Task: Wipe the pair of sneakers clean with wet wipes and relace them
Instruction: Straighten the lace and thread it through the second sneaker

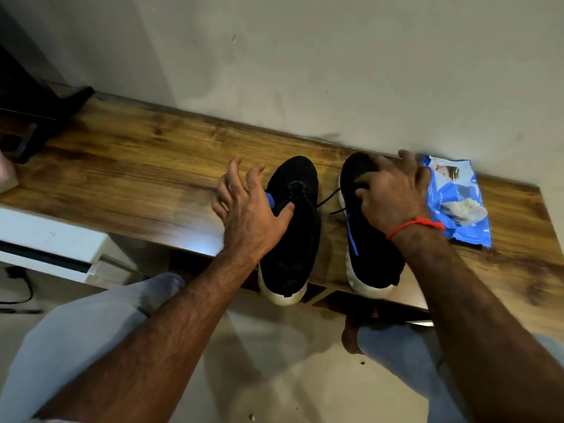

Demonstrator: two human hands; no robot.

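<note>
From the head camera we judge the job to be at its very start: the two black knit sneakers with white soles and blue side stripes stand side by side, toes to the wall, heels overhanging the near edge of the brown wood-grain surface [122, 166], and both appear laced, so no wiping or unlacing seems to have begun. The left sneaker [294, 236] is met by our left hand [247, 209], whose fingers are spread wide and slightly crooked in the air while the thumb alone presses on the upper just beside the laces; it grips nothing. Our right hand [389, 196], with a red thread at the wrist, lies over the laced front of the right sneaker [369, 254], fingers curved down onto it; whether they truly clasp the shoe or merely rest there we cannot tell, since the hand hides its own fingertips. A loose black lace end trails between the shoes. The blue-and-white wet wipe packet [457, 199] sits on the surface just right of the right hand, apparently open. The next move, we think, calls for either drawing a wipe from that packet or loosening the laces.
</note>
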